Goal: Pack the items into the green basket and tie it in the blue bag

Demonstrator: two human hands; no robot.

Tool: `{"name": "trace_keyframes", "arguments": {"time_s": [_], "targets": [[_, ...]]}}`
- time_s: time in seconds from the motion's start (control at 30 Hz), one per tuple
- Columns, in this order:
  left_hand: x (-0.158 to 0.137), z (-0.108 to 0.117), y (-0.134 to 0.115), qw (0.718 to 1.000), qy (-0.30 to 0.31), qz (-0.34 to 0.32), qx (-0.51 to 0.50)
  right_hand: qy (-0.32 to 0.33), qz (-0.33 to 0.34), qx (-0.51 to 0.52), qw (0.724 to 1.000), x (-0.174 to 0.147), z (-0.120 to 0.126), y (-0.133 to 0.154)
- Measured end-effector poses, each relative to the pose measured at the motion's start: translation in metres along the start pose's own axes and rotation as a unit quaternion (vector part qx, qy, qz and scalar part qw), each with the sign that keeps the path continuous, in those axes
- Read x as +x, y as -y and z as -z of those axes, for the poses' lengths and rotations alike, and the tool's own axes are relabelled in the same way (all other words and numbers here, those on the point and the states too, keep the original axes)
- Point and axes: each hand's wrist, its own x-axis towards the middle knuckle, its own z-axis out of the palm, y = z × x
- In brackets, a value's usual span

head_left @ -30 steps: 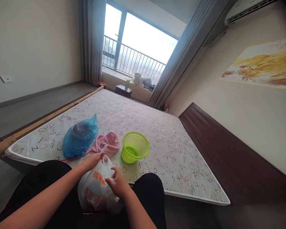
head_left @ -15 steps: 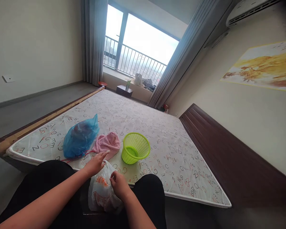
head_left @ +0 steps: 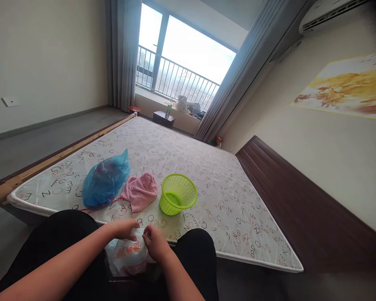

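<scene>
A white plastic bag (head_left: 130, 256) with orange print sits between my knees, its top bunched and low. My left hand (head_left: 128, 229) is closed on the bag's upper edge from the left, fingers curled down. On the other side, my right hand (head_left: 156, 243) pinches the plastic near the top with thumb and fingers. What the bag holds is hidden. Just beyond my hands, on the mattress (head_left: 225, 225), lie a crumpled pink cloth (head_left: 141, 191) and an upright green plastic basket (head_left: 175, 205) with slatted sides. Left of the cloth rests a filled blue plastic bag (head_left: 105, 182) with red ties.
The mattress sits in a wooden bed frame (head_left: 62, 150), with a dark headboard (head_left: 288, 192) at right. A small nightstand (head_left: 163, 119) bearing a green bottle stands at the far end, near the window. My knees flank the white bag at the mattress edge.
My left hand has come down from above the bag, near the pink cloth, to the bag's top. The white bag has slumped lower and spread leftward. My right hand has barely shifted.
</scene>
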Motion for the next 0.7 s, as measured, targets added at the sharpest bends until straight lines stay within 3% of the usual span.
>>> {"name": "trace_keyframes", "arguments": {"time_s": [0.1, 0.43, 0.7], "targets": [[0.002, 0.005, -0.003, 0.999, -0.012, 0.0, 0.042, 0.008, -0.014, 0.012, 1.0, 0.0, 0.0, -0.001], [0.003, 0.011, -0.012, 0.997, -0.072, -0.036, 0.013, 0.005, -0.035, 0.014, 0.999, 0.0, 0.001, -0.002], [0.01, 0.004, -0.006, 0.995, -0.085, -0.048, 0.02, 0.018, -0.042, -0.021, 0.999, 0.0, -0.002, -0.006]]}}
